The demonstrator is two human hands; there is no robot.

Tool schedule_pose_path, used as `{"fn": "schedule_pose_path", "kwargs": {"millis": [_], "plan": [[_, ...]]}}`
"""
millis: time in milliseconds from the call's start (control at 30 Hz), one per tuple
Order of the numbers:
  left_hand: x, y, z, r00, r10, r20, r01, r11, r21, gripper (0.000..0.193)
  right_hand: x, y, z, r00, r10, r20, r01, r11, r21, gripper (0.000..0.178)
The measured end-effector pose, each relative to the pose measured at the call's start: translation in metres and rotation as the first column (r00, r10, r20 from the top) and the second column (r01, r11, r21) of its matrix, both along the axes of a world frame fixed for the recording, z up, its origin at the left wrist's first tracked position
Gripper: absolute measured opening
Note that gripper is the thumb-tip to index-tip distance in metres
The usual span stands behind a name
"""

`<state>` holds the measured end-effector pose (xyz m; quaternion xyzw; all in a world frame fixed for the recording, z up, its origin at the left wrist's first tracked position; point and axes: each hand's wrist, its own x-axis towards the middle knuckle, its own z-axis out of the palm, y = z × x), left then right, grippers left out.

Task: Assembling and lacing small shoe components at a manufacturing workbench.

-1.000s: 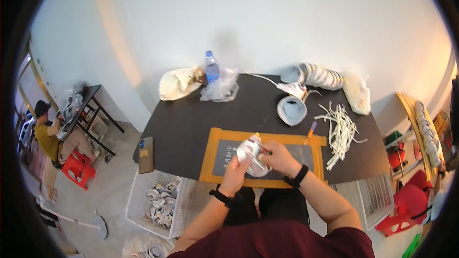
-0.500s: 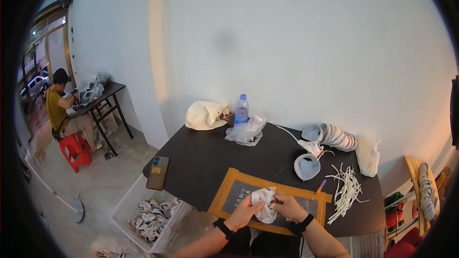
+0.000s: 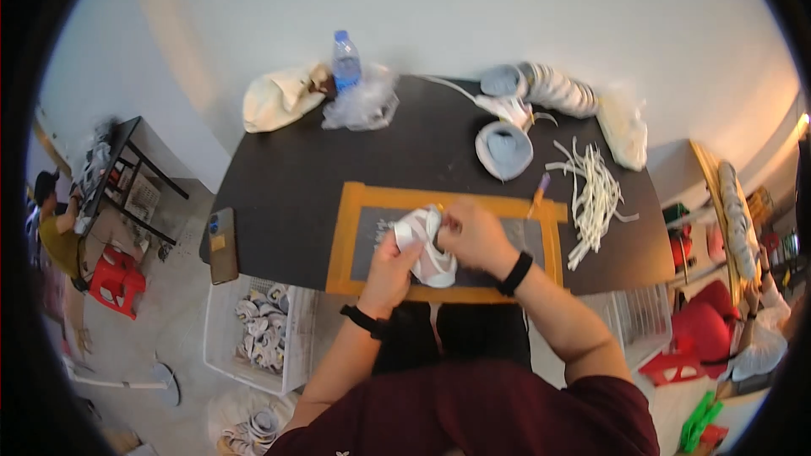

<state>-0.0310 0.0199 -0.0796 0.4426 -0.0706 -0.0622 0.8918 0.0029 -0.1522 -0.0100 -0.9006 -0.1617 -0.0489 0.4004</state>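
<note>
My left hand (image 3: pixel 391 274) is closed on a small white shoe upper (image 3: pixel 435 268) with strap-like bands, thumb on its near side. Beside its upper right edge, the fingers of my right hand (image 3: pixel 475 238) are pinched together; whatever they hold is hidden. Both hands are above a dark board framed in orange tape (image 3: pixel 345 236). White laces (image 3: pixel 596 207) lie in a loose bundle to the right, with a slim purple-and-orange tool (image 3: pixel 540 190) at the board's corner. Beyond it sit a grey-lined shoe upper (image 3: pixel 504 152) and a row of similar uppers (image 3: pixel 562 89).
On the black table (image 3: pixel 279 177) are a phone (image 3: pixel 223 245), a cream cloth bag (image 3: pixel 283 101), a water bottle (image 3: pixel 345 63) and clear plastic (image 3: pixel 363 105). A white crate (image 3: pixel 221 359) of shoe parts stands below left. Another person (image 3: pixel 59 232) sits far left, near a red stool (image 3: pixel 118 280).
The view has tilted down, so the table appears higher and my torso shows. My right hand has shifted to the upper's upper right edge; my left hand still holds it.
</note>
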Motion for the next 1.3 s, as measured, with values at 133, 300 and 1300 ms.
{"fn": "schedule_pose_path", "kwargs": {"millis": [133,300,1300], "plan": [[-0.001,-0.003,0.005,0.997,-0.059,0.056,0.059,0.998,0.005,0.038,0.018,-0.045,0.002,0.971,-0.21,0.116,0.221,0.971,-0.095,0.012],[-0.01,-0.004,0.01,0.996,-0.08,0.049,0.079,0.996,0.035,0.037,-0.007,-0.041,-0.007,0.993,0.101,-0.059,-0.1,0.995,0.021,0.02],[-0.012,-0.001,0.003,0.994,-0.078,0.075,0.072,0.994,0.081,0.035,-0.008,-0.01,-0.003,0.996,-0.062,-0.063,0.058,0.996,-0.065,0.014]]}}
